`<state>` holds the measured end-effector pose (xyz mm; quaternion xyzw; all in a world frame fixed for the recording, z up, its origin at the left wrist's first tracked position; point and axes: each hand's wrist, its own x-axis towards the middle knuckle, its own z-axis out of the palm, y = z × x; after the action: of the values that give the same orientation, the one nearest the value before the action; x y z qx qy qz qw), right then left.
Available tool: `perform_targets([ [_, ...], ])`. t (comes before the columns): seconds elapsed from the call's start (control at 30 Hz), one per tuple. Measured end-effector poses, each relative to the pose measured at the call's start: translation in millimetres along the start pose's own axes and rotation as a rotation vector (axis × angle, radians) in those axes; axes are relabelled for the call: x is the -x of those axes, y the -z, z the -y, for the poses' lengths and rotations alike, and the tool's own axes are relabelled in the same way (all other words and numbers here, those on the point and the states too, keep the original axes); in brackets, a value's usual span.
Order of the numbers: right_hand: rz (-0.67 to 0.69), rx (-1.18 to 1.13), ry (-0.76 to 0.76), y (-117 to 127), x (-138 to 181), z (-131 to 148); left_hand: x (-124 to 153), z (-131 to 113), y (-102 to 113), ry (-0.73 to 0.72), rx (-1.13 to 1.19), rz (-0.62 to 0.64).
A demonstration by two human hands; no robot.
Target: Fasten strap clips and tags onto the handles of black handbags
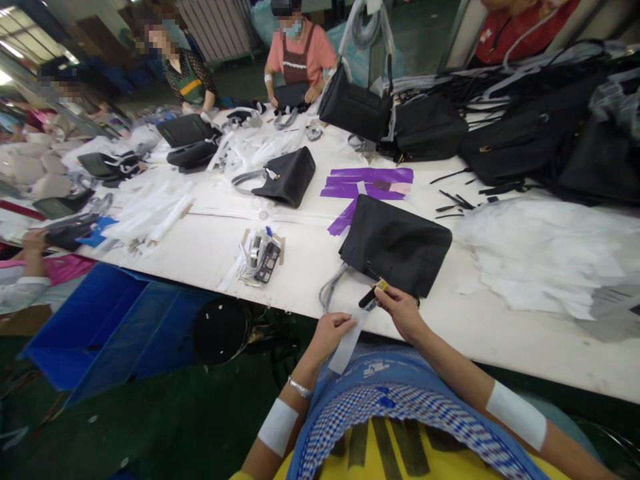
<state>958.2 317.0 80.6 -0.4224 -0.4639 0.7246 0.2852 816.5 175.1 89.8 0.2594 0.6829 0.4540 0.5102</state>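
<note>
A black handbag (395, 243) lies flat on the white table (210, 247) right in front of me. My right hand (403, 310) pinches a black strap end with a gold fitting (374, 292) at the bag's near edge. My left hand (330, 333) is closed on a strip of white wrapping (347, 343) that hangs down from the strap. A grey wrapped handle (331, 290) curls off the bag toward the table edge.
Several black handbags (430, 127) pile up at the back right, one (287, 177) stands mid-table. White tissue (545, 253) heaps at right, purple tape strips (367, 183) behind my bag, small hardware (263, 257) left. Other people work across and at left. Blue bin (105, 320) below.
</note>
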Motion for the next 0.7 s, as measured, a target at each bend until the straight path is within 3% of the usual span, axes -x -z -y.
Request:
perform_targets([
  [0.47, 0.046, 0.019, 0.015, 1.8, 1.5, -1.4, -2.3, -0.6, -1.2, 0.014, 0.007, -0.053],
  [0.7, 0.119, 0.178, 0.018, 0.3, 4.0, -0.4, -4.0, -7.7, -2.5, -0.019, -0.002, -0.051],
])
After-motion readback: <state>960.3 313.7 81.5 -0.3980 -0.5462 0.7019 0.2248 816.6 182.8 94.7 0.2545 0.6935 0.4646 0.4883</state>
